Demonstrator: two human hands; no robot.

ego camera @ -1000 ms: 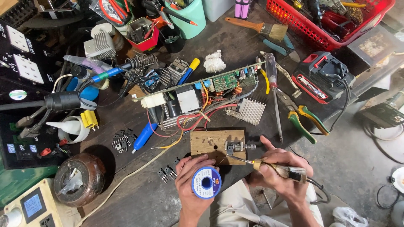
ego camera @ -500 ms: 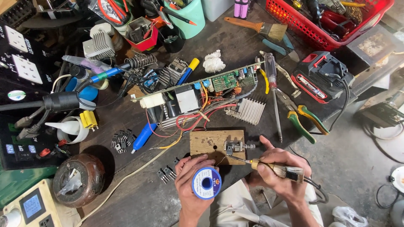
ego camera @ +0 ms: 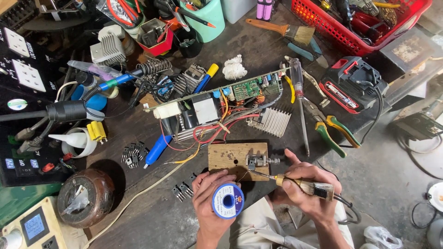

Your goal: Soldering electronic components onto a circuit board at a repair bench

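I count two hands: my left hand (ego camera: 210, 203) grips one solder spool (ego camera: 228, 200), my right hand (ego camera: 304, 186) grips one soldering iron (ego camera: 295, 183). Directly above the spool lies one wooden block (ego camera: 233, 156). Above the block: one circuit board (ego camera: 221, 99) and one finned heatsink (ego camera: 270, 122). Right of the block: one screwdriver (ego camera: 301, 103) and one pair of green-handled pliers (ego camera: 330, 127). Left of the block: two clusters of black transistors (ego camera: 134, 154), count per cluster unclear. Far above the block: one paintbrush (ego camera: 281, 30) and one red basket (ego camera: 364, 41).

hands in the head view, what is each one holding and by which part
The left hand holds a blue solder spool by its rim and flat side. The right hand grips a soldering iron by its handle, tip at the small metal part on the wooden block.
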